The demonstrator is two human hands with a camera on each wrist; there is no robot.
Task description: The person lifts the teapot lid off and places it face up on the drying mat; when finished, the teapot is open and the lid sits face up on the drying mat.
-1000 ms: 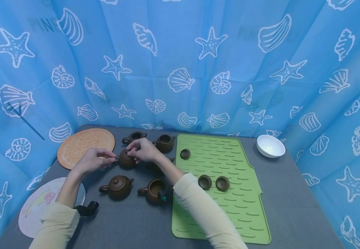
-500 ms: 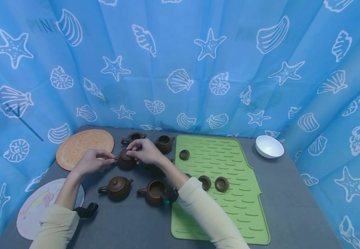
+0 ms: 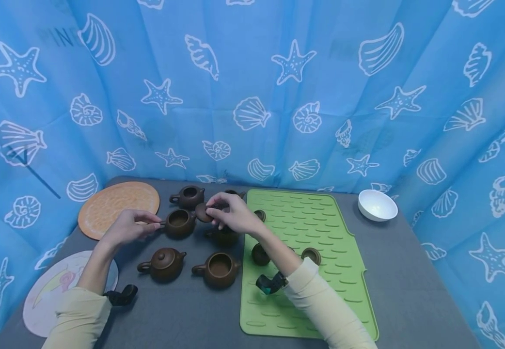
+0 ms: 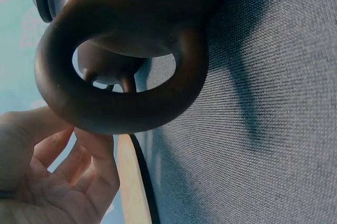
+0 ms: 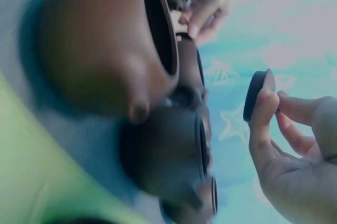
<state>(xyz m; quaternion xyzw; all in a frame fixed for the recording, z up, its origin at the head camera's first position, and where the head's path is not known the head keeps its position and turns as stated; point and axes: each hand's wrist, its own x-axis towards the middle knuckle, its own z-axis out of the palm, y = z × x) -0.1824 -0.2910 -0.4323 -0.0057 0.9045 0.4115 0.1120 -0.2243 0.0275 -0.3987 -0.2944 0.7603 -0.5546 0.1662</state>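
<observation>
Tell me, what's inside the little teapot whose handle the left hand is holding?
The teapot stands open; its lid is in the right hand. Only dark brown inner wall shows. The bottom is in shadow, so contents cannot be told.

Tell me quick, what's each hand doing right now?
Left hand: pinching the handle of the open teapot.
Right hand: holding a teapot lid above the table.

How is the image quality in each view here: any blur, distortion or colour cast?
Head view: evenly lit and sharp, with wide-angle bending at the curtain edges. Left wrist view: very close on the teapot handle, which is soft, while the grey cloth weave is crisp. Right wrist view: washed out with a pale blue cast, the teapots blurred; only the lid pinched by the right hand reads fairly clearly.
</observation>
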